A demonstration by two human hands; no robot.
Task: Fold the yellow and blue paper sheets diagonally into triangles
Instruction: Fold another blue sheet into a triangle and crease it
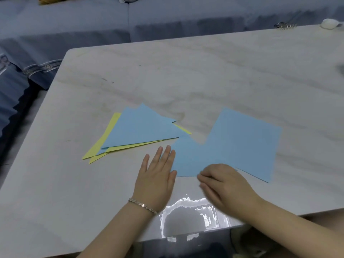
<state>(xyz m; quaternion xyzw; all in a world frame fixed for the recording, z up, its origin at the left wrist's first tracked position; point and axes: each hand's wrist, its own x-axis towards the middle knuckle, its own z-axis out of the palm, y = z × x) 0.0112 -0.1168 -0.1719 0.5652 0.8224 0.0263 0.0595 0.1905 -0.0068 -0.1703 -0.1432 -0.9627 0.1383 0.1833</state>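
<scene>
The blue paper [242, 142] lies flat and matte on a glossy, marble-patterned table [186, 71], pale with soft grey veins. Its outline is irregular: a broad square-like part on the right and a lower part on the left, with a sharp notch between them. A thin second edge shows along its near right side, and I cannot tell whether this is one sheet or several.

The left hand [154, 175] rests flat on the table at the blue paper's left edge. Its fingers are straight and nearly together, and the index finger and thumb touch that edge. A slim, silvery segmented bracelet [142, 204] circles its wrist.

The right hand [223, 183] sits on the blue paper's near edge, knuckles up and fingers curled. It is blurred, so I cannot tell whether it pinches the paper or only presses on it.

Just left of the blue paper lies a loose stack of folded triangles. A blue triangle [141, 129] is on top, and yellow triangles [100, 146] fan out beneath it with crisp, pointed corners.

Nearer than the blue paper, the table's edge mirrors a bright patch of light [186, 216]. Well beyond the blue paper, at the table's far right edge, are a metal ring with a coil [284, 25] and a small rounded white object [330, 24]. Behind them runs a sofa [74, 25] in blue-grey woven fabric.
</scene>
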